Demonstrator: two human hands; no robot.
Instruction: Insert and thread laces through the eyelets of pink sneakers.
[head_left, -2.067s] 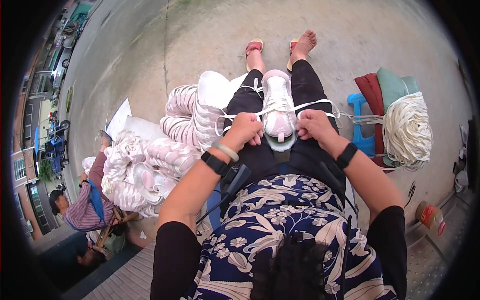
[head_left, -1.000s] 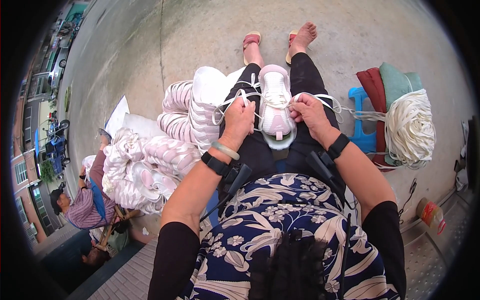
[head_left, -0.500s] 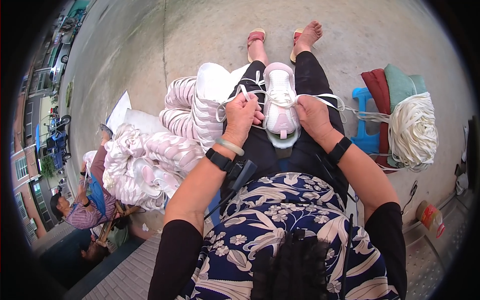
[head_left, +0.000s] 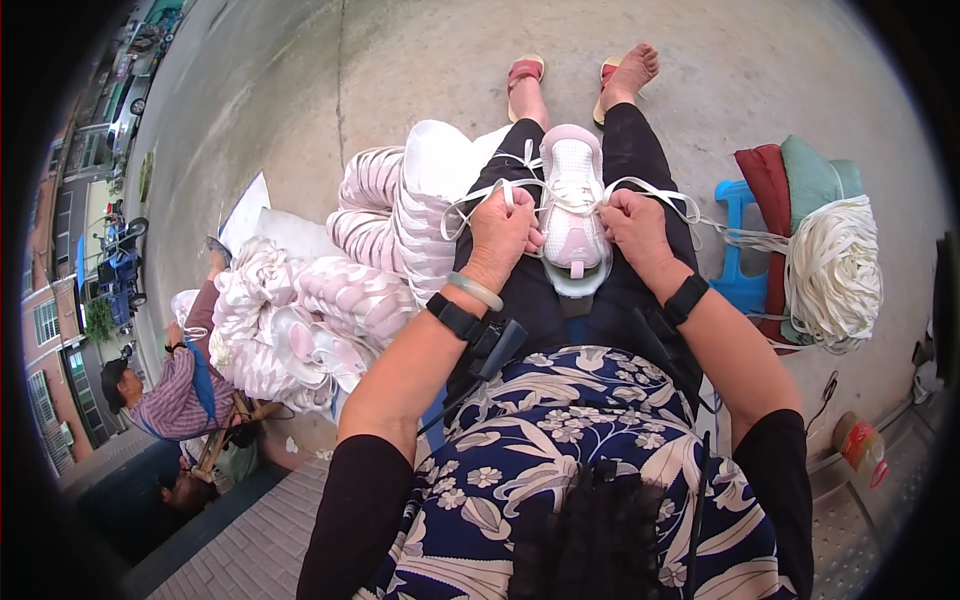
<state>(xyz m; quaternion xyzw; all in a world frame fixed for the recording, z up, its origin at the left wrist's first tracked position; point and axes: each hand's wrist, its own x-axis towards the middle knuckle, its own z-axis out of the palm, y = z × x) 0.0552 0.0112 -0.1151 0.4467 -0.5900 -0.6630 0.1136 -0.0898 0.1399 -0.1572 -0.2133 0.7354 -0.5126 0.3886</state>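
Note:
A white and pale pink sneaker (head_left: 572,162) lies between my thighs, toe pointing away from me. White lace (head_left: 655,187) crosses its front and loops out to both sides. At the shoe's left side, my left hand (head_left: 506,232) is closed round a stretch of lace. Against the right edge of the shoe, the thumb and fingers of my right hand (head_left: 636,230) pinch the lace close to the eyelets. The exact spot in each grip is partly covered by the fingers.
Stacked pink and white shoe uppers (head_left: 420,215) and a further heap (head_left: 310,310) lie on my left. On my right, a blue stool (head_left: 738,250) carries folded cloth and a bundle of white laces (head_left: 832,270). Another person (head_left: 175,400) sits at far left.
My right hand has shifted slightly, its fingers pinching the lace beside the shoe. My left hand stays on the lace, its fingers nearer the shoe. The whole view has moved a little.

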